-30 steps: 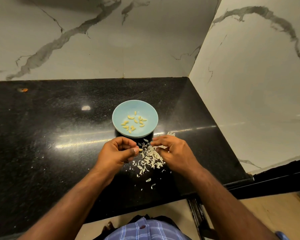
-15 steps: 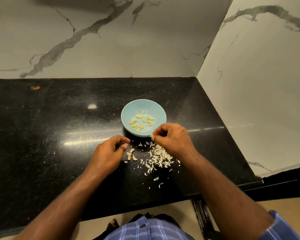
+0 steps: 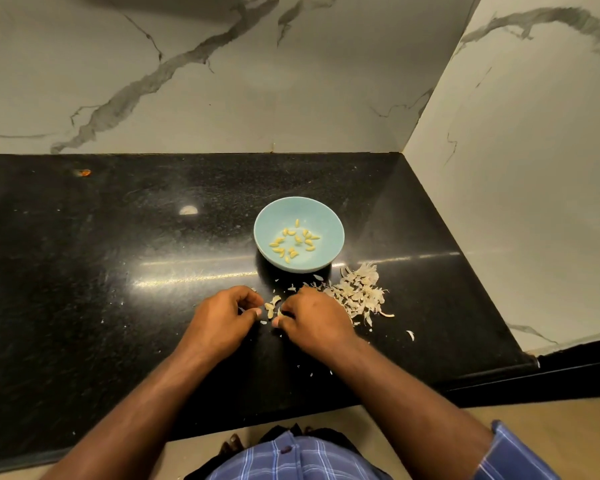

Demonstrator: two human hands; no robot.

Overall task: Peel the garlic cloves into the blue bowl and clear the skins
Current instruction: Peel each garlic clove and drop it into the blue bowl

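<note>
No readable text, label, brand, number or sign appears on anything in view.

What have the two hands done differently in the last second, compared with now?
The right hand has come back from the blue bowl's edge toward the person. It now meets the left hand over a few cloves lying between them. The peeled cloves in the bowl and the skin pile look unchanged.
</note>
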